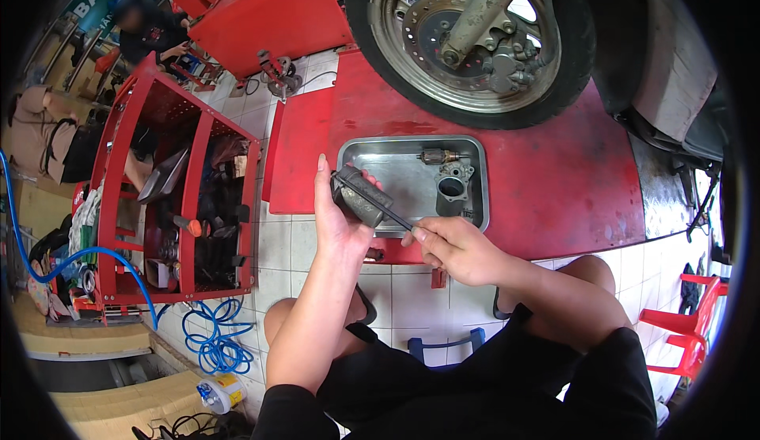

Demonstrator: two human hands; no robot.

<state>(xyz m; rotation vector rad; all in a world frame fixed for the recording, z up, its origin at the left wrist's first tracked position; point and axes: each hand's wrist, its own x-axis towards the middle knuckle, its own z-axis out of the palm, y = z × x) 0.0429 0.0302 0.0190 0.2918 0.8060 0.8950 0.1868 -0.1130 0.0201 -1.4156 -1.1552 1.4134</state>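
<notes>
Grey metal cylinder (362, 209) sat mid-frame, gripped by the left hand (339, 217), while the right hand (453, 248) clasped a dark rod (400, 221) against it; right of centre, rotor (440, 156) and casting (453, 179) already lay loose in the tray (408, 190), the cylinder seemingly unfinished

Short black sleeves (621, 373) are worn at seven and four o'clock, black shorts (347, 373) at six; dark footwear (368, 307) is partly shown toward six. Both hands (342, 222) are left bare.
</notes>
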